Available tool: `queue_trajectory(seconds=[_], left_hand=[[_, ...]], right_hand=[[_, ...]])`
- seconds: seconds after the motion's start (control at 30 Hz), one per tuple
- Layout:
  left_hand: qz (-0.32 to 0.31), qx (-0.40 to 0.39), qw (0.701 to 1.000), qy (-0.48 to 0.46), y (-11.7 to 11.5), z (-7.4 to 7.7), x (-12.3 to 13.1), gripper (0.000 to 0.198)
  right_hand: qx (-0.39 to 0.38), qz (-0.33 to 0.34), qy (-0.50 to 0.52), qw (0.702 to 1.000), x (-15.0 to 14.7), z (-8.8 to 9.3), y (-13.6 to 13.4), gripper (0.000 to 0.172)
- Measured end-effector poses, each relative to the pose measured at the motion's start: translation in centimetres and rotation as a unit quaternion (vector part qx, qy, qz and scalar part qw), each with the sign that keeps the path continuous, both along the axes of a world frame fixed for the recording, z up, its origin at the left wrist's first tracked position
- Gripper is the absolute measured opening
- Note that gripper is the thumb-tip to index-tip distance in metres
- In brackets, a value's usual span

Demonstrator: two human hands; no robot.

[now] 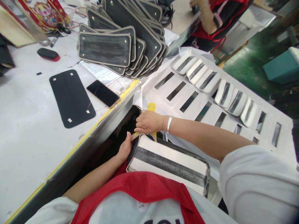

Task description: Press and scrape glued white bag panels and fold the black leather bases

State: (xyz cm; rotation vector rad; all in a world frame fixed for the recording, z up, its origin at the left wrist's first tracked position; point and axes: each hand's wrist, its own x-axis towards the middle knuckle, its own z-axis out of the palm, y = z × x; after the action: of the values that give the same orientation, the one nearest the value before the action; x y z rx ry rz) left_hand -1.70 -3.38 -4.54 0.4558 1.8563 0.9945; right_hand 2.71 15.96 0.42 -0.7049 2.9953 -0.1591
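On my lap lies a rectangular padded piece [168,155], white with a dark grey band along its middle and a dark rim. My right hand [149,122], with a silver bracelet at the wrist, is closed over a flat yellow item [151,107] at the piece's far left corner. Parts of that item stick out above and below the fingers; its kind is unclear. My left hand [125,149] is closed at the same corner, thumb up, against the piece's short left side. What its fingers pinch is hidden.
A stack of dark panels [105,46] with pale edges stands on the white table [28,124]. Near it lie a black panel [72,98], a phone [103,93] and a black-red object [48,54]. Rightward, white striped pads [205,77] rest on a slotted sheet. Another person's arm [207,18] shows behind.
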Motion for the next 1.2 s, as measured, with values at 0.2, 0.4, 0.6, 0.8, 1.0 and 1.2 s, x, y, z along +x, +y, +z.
queue_trajectory(seconds=[0.2,0.4,0.6,0.8,1.0,1.2], left_hand=[[-0.031,0.071,0.996,0.043,-0.1,-0.4,-0.1,0.055],[-0.064,0.12,0.991,-0.006,-0.2,-0.3,-0.2,0.055],[-0.079,0.127,0.989,-0.009,0.0,0.1,-0.3,0.053],[-0.086,0.124,0.989,-0.002,0.0,-0.3,-0.5,0.052],[-0.095,0.138,0.985,-0.03,0.2,0.0,-0.6,0.048],[-0.103,0.152,0.982,-0.044,0.4,-0.1,-0.9,0.044]], right_hand=[[0.015,0.065,-0.005,0.998,-0.9,0.2,0.0,0.048],[0.011,0.108,-0.008,0.994,-1.5,0.4,0.0,0.048],[0.018,0.088,-0.032,0.995,-1.1,0.5,0.1,0.051],[0.014,0.029,-0.061,0.998,-0.2,0.3,0.0,0.053],[0.012,-0.001,-0.073,0.997,0.5,0.4,-0.3,0.053],[0.003,-0.064,-0.102,0.993,1.5,0.5,-0.6,0.054]])
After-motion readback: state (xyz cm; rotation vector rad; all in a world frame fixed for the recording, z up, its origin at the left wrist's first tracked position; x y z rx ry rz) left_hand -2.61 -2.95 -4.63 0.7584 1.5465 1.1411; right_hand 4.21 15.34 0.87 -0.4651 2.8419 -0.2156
